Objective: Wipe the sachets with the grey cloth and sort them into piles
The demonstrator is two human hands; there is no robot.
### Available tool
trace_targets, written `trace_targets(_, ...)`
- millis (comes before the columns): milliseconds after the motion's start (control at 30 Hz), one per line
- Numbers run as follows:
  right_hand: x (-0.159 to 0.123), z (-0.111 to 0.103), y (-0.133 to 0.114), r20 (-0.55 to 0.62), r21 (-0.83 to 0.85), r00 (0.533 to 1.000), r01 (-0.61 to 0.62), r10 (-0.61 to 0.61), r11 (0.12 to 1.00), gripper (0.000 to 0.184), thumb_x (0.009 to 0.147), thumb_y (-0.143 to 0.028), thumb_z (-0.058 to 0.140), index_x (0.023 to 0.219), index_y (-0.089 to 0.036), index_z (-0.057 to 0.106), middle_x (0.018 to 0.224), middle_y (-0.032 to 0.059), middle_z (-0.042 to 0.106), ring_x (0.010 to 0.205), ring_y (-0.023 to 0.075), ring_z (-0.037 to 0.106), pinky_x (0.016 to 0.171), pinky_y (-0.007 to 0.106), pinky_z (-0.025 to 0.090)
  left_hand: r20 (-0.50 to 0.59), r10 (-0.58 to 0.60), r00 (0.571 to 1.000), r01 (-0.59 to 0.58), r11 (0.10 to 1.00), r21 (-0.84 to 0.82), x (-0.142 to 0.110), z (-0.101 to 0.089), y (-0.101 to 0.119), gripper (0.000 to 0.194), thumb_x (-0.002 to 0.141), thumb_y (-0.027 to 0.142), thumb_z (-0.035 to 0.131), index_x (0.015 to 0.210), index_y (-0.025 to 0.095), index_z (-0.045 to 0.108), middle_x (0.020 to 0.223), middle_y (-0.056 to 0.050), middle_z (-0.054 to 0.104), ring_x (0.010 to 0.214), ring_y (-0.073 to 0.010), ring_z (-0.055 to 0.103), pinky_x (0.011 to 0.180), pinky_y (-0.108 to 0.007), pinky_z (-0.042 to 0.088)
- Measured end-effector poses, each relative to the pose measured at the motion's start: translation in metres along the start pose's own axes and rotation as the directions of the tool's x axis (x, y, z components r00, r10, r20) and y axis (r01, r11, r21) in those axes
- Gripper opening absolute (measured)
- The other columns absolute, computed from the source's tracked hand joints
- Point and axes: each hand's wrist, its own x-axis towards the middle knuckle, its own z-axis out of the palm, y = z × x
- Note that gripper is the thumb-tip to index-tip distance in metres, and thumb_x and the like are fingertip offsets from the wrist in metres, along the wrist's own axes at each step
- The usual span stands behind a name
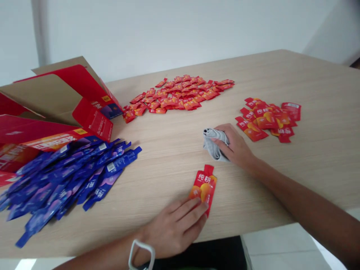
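Under the fingers of my left hand [180, 221] lies a red and orange pouch [204, 183], flat on the table with its narrow spout end pointing away from me. The fingers of that hand are stretched out over the pouch's lower part. My right hand [234, 146] is closed around a bunched grey cloth [215, 144], a short way beyond the pouch. To the right of the cloth, several more red pouches [266, 116] lie in a loose, overlapping heap.
An open red cardboard box [98, 120] stands at the left. In front of it is a pile of blue pouches [64, 176]. A wide spread of small red pouches [180, 93] covers part of the far side of the wooden table [309, 161]. A pale wall stands behind.
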Motion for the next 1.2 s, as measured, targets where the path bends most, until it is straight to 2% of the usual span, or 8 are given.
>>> trace_targets(300,-0.007,-0.012,-0.046,0.310,0.007,0.945,0.107,-0.104,0.994,0.031,0.097,-0.032,0.056,0.127,-0.022,0.055,0.122,0.0113,0.062,0.114,0.0260,0.061,0.091,0.041,0.055,0.003,0.092,0.996,-0.092,0.996,0.010,0.008,0.000,-0.003,0.031,0.100,0.022,0.059,0.126,0.009,0.068,0.128,-0.011,0.071,0.125,-0.0282,0.062,0.101,-0.036,0.056)
trace_targets(433,-0.027,-0.009,-0.092,0.506,0.126,0.790,0.330,-0.347,0.936,0.027,0.100,-0.026,0.052,0.126,-0.020,0.058,0.117,0.0089,0.067,0.101,0.0210,0.066,0.079,0.032,0.057,-0.053,-0.049,0.997,0.048,0.998,-0.032,0.001,0.010,0.015,0.025,0.100,0.034,0.061,0.108,0.013,0.072,0.099,-0.008,0.077,0.085,-0.0189,0.072,0.077,-0.031,0.060)
trace_targets(533,-0.041,0.004,-0.107,0.663,0.109,0.665,0.368,-0.344,0.923,0.022,0.099,-0.020,0.053,0.119,-0.021,0.062,0.115,0.0064,0.069,0.093,0.0187,0.066,0.075,0.031,0.057,0.008,-0.148,0.989,0.148,0.988,-0.045,-0.002,0.013,0.025,0.039,0.102,0.049,0.054,0.100,0.014,0.072,0.084,-0.005,0.075,0.068,-0.0171,0.068,0.059,-0.030,0.055)
trace_targets(733,-0.026,0.018,-0.064,0.620,-0.101,0.775,0.233,-0.122,0.967,0.027,0.095,-0.020,0.060,0.122,-0.023,0.062,0.118,0.0083,0.065,0.100,0.0205,0.066,0.073,0.030,0.059,0.085,-0.100,0.991,0.095,0.994,0.057,0.006,0.007,0.013,0.067,0.100,0.061,0.049,0.127,0.002,0.065,0.128,-0.020,0.069,0.127,-0.0325,0.061,0.110,-0.043,0.045)
trace_targets(867,-0.005,0.007,-0.032,0.482,-0.282,0.875,0.108,0.043,0.953,0.031,0.096,-0.023,0.057,0.127,-0.023,0.057,0.122,0.0104,0.062,0.109,0.0260,0.065,0.077,0.036,0.060,0.122,-0.117,0.986,0.114,0.993,0.032,0.010,0.007,0.008,0.074,0.099,0.064,0.047,0.132,-0.001,0.062,0.134,-0.023,0.065,0.132,-0.0333,0.058,0.114,-0.044,0.040)
trace_targets(967,-0.005,-0.002,-0.039,0.367,-0.290,0.930,0.075,0.039,0.954,0.036,0.095,-0.024,0.055,0.131,-0.024,0.054,0.127,0.0118,0.060,0.114,0.0282,0.063,0.082,0.039,0.060,0.105,-0.123,0.987,0.121,0.992,0.030,0.010,0.008,0.009,0.074,0.099,0.064,0.048,0.131,-0.001,0.062,0.134,-0.023,0.065,0.131,-0.0325,0.058,0.113,-0.043,0.040)
trace_targets(1033,-0.016,-0.001,-0.058,0.390,-0.201,0.919,0.144,-0.056,0.969,0.038,0.095,-0.022,0.055,0.132,-0.024,0.053,0.127,0.0117,0.061,0.116,0.0266,0.062,0.087,0.038,0.059,0.084,-0.123,0.989,0.122,0.992,0.028,0.010,0.009,0.011,0.072,0.098,0.064,0.049,0.127,0.000,0.064,0.128,-0.021,0.069,0.125,-0.0323,0.062,0.109,-0.042,0.044)
trace_targets(1200,-0.038,0.022,-0.087,0.618,0.013,0.730,0.362,-0.292,0.932,0.029,0.095,-0.014,0.055,0.122,-0.024,0.062,0.117,0.0061,0.067,0.099,0.0180,0.067,0.078,0.028,0.058,0.111,-0.160,0.981,0.163,0.987,-0.015,0.009,0.010,0.014,0.058,0.097,0.061,0.055,0.108,0.006,0.072,0.100,-0.014,0.077,0.093,-0.0265,0.072,0.086,-0.037,0.054)
